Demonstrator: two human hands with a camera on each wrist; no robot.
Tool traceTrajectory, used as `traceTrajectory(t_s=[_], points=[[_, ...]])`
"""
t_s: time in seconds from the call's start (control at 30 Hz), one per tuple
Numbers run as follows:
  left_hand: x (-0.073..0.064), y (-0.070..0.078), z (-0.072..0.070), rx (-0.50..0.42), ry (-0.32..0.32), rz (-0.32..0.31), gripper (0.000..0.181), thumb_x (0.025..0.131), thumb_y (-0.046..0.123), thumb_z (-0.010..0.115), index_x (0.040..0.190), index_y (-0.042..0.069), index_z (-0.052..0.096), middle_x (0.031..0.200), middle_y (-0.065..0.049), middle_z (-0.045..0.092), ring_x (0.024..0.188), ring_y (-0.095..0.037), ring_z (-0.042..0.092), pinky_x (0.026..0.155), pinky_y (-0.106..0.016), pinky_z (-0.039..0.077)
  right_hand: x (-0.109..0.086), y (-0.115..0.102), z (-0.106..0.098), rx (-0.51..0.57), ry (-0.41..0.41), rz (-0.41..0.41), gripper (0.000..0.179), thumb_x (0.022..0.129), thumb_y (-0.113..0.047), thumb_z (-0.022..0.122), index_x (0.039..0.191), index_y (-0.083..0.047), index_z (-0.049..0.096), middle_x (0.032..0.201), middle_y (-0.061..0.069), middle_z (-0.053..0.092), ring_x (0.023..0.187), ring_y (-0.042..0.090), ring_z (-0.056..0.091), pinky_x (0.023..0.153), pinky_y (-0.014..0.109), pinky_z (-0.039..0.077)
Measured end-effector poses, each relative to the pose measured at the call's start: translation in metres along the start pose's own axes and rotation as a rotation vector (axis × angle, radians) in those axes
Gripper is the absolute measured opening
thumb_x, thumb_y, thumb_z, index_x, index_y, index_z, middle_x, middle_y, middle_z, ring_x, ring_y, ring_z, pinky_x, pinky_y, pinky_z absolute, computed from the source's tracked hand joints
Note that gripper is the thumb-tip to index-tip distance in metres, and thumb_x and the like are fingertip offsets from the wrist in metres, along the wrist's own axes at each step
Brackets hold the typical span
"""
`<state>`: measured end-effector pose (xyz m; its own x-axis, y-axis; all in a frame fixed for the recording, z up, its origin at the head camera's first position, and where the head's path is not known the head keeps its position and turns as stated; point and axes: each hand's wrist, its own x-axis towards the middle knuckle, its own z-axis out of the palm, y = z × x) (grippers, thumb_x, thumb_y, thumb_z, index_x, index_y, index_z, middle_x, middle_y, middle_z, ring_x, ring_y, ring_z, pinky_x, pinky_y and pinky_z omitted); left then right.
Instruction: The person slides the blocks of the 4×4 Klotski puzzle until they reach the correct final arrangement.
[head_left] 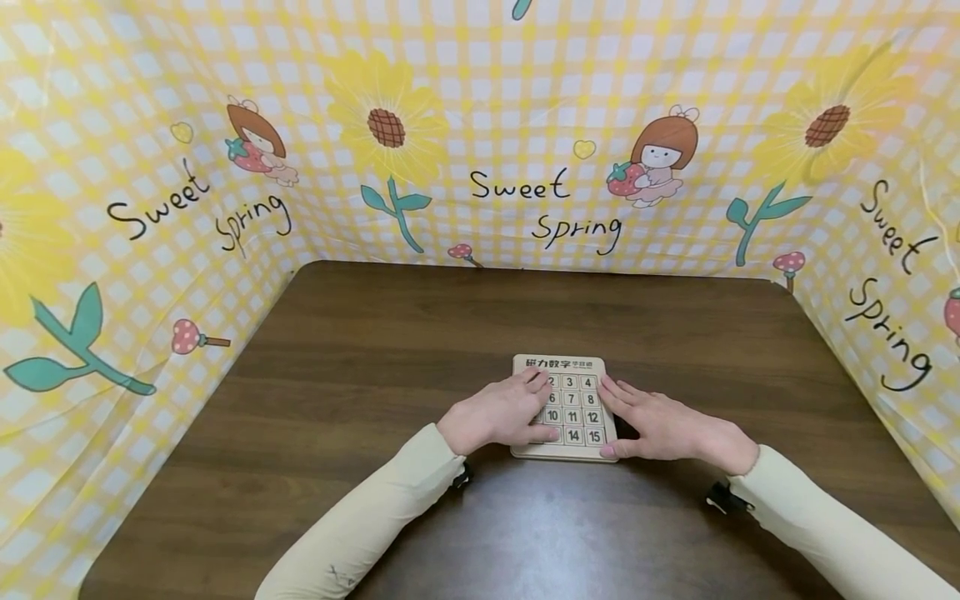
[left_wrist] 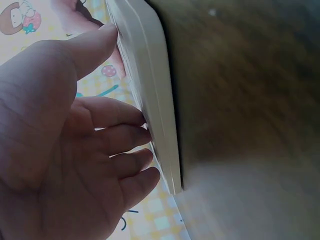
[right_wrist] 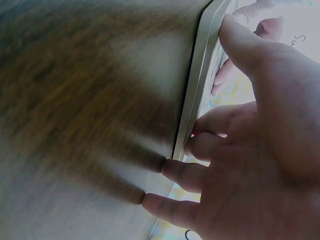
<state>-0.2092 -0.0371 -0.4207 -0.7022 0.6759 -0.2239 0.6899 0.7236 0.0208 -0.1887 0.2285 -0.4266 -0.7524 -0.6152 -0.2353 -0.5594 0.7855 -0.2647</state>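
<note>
A pale, flat number slide puzzle [head_left: 572, 417] lies on the table, with black numerals on its square tiles and Chinese print along its top. My left hand [head_left: 498, 412] rests on its left side, hiding the left column; the thumb lies over part of the bottom row. From the left wrist, the hand's fingertips [left_wrist: 142, 177] touch the puzzle's top face, fingers slightly bent. My right hand [head_left: 660, 425] is at the right edge, with its thumb at the lower right corner. In the right wrist view, two fingertips [right_wrist: 150, 198] of this hand reach past the edge to the table.
The brown wood-grain table [head_left: 360, 350] extends around the puzzle. A yellow checked cloth [head_left: 517, 108] with sunflowers and "Sweet Spring" lettering stands as a wall at the back and on both sides. A black strap [head_left: 727, 498] shows at the right wrist.
</note>
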Motion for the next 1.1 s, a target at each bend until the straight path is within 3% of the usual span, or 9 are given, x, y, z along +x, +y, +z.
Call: traceTrajectory(t_s=[0.27,0.5,0.7,1.1], points=[[-0.005,-0.002,0.0,-0.027,0.005,0.016,0.077,0.097,0.06,0.045,0.152,0.006,0.035,0.162,-0.012,0.027,0.152,-0.026,0.02,0.122,-0.033,0.025,-0.001,0.001,0.002,0.003,0.003,0.003,0.098,0.089,-0.068,0.053,0.155,-0.002,0.024,0.163,0.017,0.018,0.148,0.042,0.024,0.106,0.067,0.034],[-0.023,-0.003,0.001,0.024,0.045,0.05,0.077,0.098,0.058,0.045,0.15,0.002,0.036,0.16,-0.015,0.03,0.151,-0.028,0.024,0.121,-0.034,0.026,-0.001,-0.001,0.001,-0.008,0.018,-0.005,0.096,0.089,-0.065,0.055,0.154,-0.001,0.025,0.163,0.018,0.02,0.147,0.043,0.026,0.106,0.066,0.034],[-0.036,-0.001,0.003,0.013,0.021,0.02,0.078,0.098,0.06,0.044,0.15,0.002,0.038,0.162,-0.014,0.026,0.151,-0.027,0.024,0.121,-0.035,0.027,-0.001,-0.002,0.0,-0.012,0.013,-0.001,0.096,0.089,-0.066,0.054,0.154,-0.001,0.025,0.163,0.018,0.019,0.148,0.042,0.025,0.107,0.066,0.034],[-0.035,-0.002,0.005,0.029,0.005,-0.01,0.078,0.098,0.06,0.043,0.15,0.003,0.037,0.161,-0.015,0.026,0.151,-0.026,0.024,0.121,-0.035,0.026,0.0,-0.001,0.001,-0.019,0.013,-0.007,0.097,0.089,-0.067,0.053,0.154,-0.001,0.025,0.163,0.018,0.019,0.148,0.042,0.025,0.108,0.064,0.035]])
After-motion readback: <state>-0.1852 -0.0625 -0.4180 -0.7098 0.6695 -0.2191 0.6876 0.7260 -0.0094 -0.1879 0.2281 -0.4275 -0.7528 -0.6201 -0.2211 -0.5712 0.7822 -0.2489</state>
